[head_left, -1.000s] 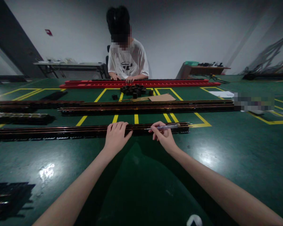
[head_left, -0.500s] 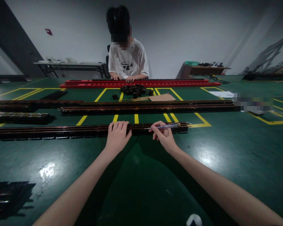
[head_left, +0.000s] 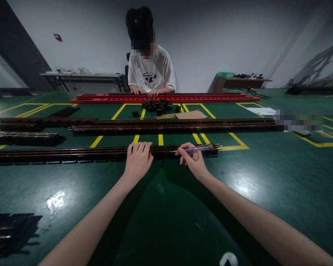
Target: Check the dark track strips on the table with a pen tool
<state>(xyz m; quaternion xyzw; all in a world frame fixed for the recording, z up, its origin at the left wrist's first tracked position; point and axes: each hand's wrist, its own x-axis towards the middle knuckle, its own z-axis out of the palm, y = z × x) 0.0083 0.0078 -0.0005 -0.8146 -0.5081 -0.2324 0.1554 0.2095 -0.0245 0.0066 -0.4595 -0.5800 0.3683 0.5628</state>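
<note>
L hand (head_left: 138, 159) flat, open on dark rail (head_left: 72, 154); R hand (head_left: 192, 160) grips what looks like a screwdriver (head_left: 195, 149) over rail.

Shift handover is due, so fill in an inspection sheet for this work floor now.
Surface: green floor with yellow lines, glossy.
Job's things: near black rail lying flat; clear-handled screwdriver above its right end.
Clutter: two more black rails, small black parts, cardboard, dark pieces lower left.
Grippers: left hand on the near rail; right hand holds the screwdriver.
Cables: nothing seen.
Surroundings: a person at a red rail; tables by the wall.
</note>
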